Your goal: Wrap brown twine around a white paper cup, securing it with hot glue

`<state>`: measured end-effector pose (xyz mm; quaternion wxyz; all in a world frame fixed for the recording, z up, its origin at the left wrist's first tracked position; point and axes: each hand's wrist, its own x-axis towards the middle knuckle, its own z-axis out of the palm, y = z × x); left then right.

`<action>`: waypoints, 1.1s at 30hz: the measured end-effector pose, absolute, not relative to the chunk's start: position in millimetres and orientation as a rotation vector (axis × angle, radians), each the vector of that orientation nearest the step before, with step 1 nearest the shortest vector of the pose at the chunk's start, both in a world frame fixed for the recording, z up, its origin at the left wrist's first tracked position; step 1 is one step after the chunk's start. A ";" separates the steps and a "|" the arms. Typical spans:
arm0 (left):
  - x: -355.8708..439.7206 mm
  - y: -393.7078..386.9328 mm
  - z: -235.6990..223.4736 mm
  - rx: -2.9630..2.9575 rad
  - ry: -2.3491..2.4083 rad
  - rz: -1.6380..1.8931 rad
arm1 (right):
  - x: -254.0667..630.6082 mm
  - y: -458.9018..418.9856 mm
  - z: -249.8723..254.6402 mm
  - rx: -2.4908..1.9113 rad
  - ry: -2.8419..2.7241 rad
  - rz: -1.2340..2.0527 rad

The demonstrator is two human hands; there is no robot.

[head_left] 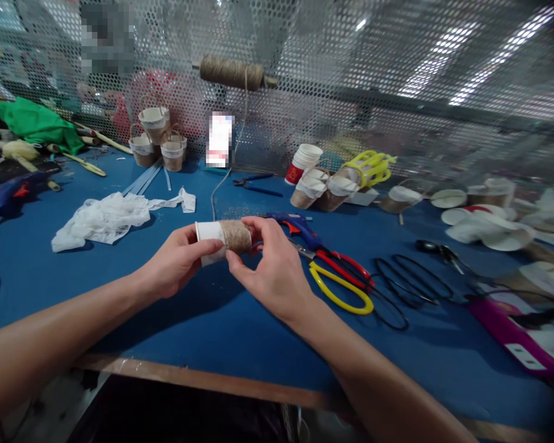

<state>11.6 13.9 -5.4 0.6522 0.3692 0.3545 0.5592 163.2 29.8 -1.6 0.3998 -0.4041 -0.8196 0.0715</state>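
Both my hands hold a white paper cup [211, 233] lying sideways above the blue table, its right half wrapped in brown jute twine [235, 236]. My left hand [178, 261] grips the cup's white open end with thumb on top. My right hand [272, 267] pinches the twine-wrapped end between thumb and fingers. A strand of twine runs from the cup up to a twine spool [231, 72] on a rod at the mesh wall.
A blue glue gun [292, 224], yellow scissors [344, 289] and red-handled scissors [346, 264] lie just right of my hands. White lace fabric [106, 216] lies left. Finished twine cups [159, 143] stand at the back, more cups [318, 184] at right. Black wire loops [404, 286] and another glue gun [16, 191] are nearby. Blue table [240, 332].
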 end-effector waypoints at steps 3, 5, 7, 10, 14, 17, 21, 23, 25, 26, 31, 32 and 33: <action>12.2 13.1 -6.9 0.892 0.813 1.295 | 163.7 30.2 -2.2 -1.015 -2.055 0.158; 12.6 12.6 -7.9 0.933 0.821 1.296 | 163.7 30.0 -2.0 -1.015 -2.047 0.151; 12.9 12.4 -9.1 0.979 0.841 1.296 | 163.6 29.5 -1.6 -1.021 -2.044 0.153; 13.6 12.6 -10.9 1.044 0.871 1.295 | 163.5 28.9 -1.5 -1.033 -2.042 0.154; 14.1 11.9 -10.7 1.108 0.897 1.293 | 164.1 29.6 -2.3 -1.042 -2.037 0.153; 14.0 10.1 -7.5 1.138 0.940 1.278 | 164.1 30.1 -2.1 -1.042 -2.037 0.169; 14.8 8.1 -2.5 1.157 0.996 1.261 | 163.5 29.2 -0.7 -1.057 -2.031 0.213; 15.7 8.0 -1.1 1.156 0.994 1.267 | 163.2 28.4 -0.2 -1.067 -2.024 0.225; 16.7 8.0 -0.4 1.155 0.988 1.267 | 162.8 27.6 -0.2 -1.074 -2.017 0.235; 17.0 8.0 -0.2 1.156 0.985 1.267 | 162.5 27.3 -0.2 -1.078 -2.014 0.238; 14.5 8.7 -0.9 1.133 0.992 1.271 | 162.5 27.3 1.1 -1.071 -2.019 0.226; 12.9 9.4 -1.1 1.115 0.980 1.275 | 163.1 27.5 1.9 -1.049 -2.022 0.233; 11.1 10.4 -1.2 1.089 0.953 1.281 | 163.8 27.6 2.9 -1.021 -2.022 0.249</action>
